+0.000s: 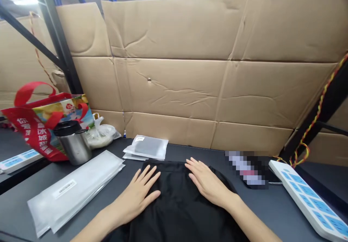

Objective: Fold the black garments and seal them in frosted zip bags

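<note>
A black garment (176,202) lies spread on the dark table in front of me, its lower part running out of the bottom of the view. A straight, waistband-like edge crosses its far end. My left hand (143,189) rests flat on its left side near that edge, fingers spread. On the upper right side lies my right hand (205,180), palm down with the fingers stretched out. Neither hand grips anything. Just beyond the garment is a small stack of frosted plastic bags (149,147), one with a label.
Larger frosted bags with a barcode label (65,188) lie at left. Behind them stand a steel flask (76,147), a red carrier bag (29,126) and a tied plastic bag (102,135). At right are a pixelated object (247,171) and a power strip (310,198). Cardboard (174,79) walls the back.
</note>
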`<state>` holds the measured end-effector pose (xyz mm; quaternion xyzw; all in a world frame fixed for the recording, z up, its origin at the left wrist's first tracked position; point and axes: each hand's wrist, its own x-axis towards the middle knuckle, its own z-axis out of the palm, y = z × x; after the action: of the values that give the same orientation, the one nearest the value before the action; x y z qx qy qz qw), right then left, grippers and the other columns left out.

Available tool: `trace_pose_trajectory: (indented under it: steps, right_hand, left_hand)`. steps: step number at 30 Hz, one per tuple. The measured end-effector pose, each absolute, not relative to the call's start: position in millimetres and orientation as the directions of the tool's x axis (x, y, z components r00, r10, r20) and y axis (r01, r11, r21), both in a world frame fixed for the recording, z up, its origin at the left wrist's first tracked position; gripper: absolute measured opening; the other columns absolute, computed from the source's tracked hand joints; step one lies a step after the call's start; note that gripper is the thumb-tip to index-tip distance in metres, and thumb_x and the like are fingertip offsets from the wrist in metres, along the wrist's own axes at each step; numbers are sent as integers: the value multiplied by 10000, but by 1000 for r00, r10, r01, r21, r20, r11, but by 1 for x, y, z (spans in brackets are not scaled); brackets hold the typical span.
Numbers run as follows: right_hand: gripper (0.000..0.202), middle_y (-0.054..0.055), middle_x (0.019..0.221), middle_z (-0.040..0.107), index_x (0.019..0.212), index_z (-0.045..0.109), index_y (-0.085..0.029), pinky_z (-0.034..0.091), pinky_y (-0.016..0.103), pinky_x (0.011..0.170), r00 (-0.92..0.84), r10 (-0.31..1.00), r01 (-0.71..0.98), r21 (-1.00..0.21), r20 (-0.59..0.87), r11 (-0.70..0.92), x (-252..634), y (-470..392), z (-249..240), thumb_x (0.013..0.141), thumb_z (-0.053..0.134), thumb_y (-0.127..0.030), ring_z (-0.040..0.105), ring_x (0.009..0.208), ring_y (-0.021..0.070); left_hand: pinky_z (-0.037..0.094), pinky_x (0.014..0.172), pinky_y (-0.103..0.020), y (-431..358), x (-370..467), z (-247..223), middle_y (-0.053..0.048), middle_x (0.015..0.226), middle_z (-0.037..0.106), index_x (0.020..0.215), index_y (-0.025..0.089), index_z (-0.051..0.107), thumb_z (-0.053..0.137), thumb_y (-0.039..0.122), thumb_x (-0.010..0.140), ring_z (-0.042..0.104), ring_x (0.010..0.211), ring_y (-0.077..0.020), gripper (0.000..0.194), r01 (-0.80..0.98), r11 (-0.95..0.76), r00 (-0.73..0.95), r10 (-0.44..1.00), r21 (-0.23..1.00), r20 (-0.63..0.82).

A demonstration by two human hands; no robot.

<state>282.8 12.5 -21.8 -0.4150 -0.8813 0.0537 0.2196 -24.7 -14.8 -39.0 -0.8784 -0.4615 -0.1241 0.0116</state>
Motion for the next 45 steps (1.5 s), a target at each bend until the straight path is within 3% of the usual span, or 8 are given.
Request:
trace_pose_trajectory:
  steps: [7, 13, 17, 24, 28, 33, 40, 45]
  right_hand:
    - [490, 65, 1482, 372, 1412, 401, -176, 247, 450, 1148, -534, 820, 767, -289, 206, 573, 287, 15, -42, 997, 273, -404, 253, 1400, 219]
    - [515, 43, 1487, 362, 1416, 398, -174, 238, 429, 1155, -511, 840, 795, -273, 180, 542, 284, 16, -44, 991, 265, -434, 246, 1403, 217]
    - [516, 34, 1493, 350, 1418, 395, -173, 238, 422, 1157, -504, 845, 800, -271, 180, 535, 284, 16, -44, 988, 274, -432, 241, 1405, 215]
    - [511, 30, 1493, 352, 1418, 395, -188, 246, 424, 1154, -498, 847, 795, -293, 187, 531, 284, 15, -45, 989, 271, -438, 243, 1404, 212]
    - [509, 33, 1490, 358, 1414, 401, -199, 252, 431, 1152, -493, 846, 787, -311, 203, 533, 285, 16, -48, 987, 281, -448, 250, 1402, 216]
    - [493, 42, 1479, 380, 1403, 418, -213, 271, 451, 1143, -491, 839, 771, -332, 234, 544, 284, 14, -49, 986, 299, -447, 273, 1393, 224]
    - [430, 35, 1443, 442, 1347, 487, -247, 259, 456, 1147, -366, 840, 792, -340, 401, 507, 310, 15, -34, 977, 344, -414, 322, 1374, 215]
    - [402, 48, 1335, 562, 1274, 557, -218, 326, 441, 1114, -266, 905, 816, -422, 332, 394, 344, 23, -49, 967, 341, -361, 401, 1329, 226]
  left_hand:
    - [202, 1090, -611, -14, -32, -56, -41, 1531, 238, 1469, 331, 215, 387, 516, 958, 193, 1404, -323, 570, 841, -536, 520, 839, 76, 160]
    - [298, 1106, -473, -59, -33, 0, -2, 1511, 260, 1471, 355, 144, 364, 353, 1006, 243, 1388, -263, 514, 773, -591, 592, 803, 231, 72]
    - [387, 1062, -458, -91, -23, 17, 8, 1513, 214, 1472, 372, 67, 411, 421, 979, 267, 1371, -284, 603, 757, -627, 637, 771, 182, 6]
    - [328, 1022, -617, -95, -29, -29, -80, 1505, 250, 1494, 294, 75, 541, 450, 903, 306, 1349, -369, 768, 783, -622, 619, 776, -10, 120]
    - [385, 1027, -535, -98, -37, -32, -90, 1492, 315, 1500, 275, 123, 555, 477, 888, 363, 1332, -347, 775, 757, -652, 647, 738, -41, 194]
    - [457, 1003, -333, -49, -56, -3, 11, 1260, 627, 1334, 311, 493, 395, 236, 979, 611, 1110, -182, 376, 800, -599, 564, 775, 46, 285]
    - [405, 998, -465, 83, -106, -5, -153, 1372, 504, 1336, 129, 475, 421, 27, 725, 468, 1252, -298, 621, 923, -383, 360, 833, -32, 419]
    - [491, 898, -382, 98, -117, -21, -139, 1312, 563, 1311, 127, 509, 405, 130, 788, 584, 1114, -276, 532, 917, -399, 359, 830, 3, 426]
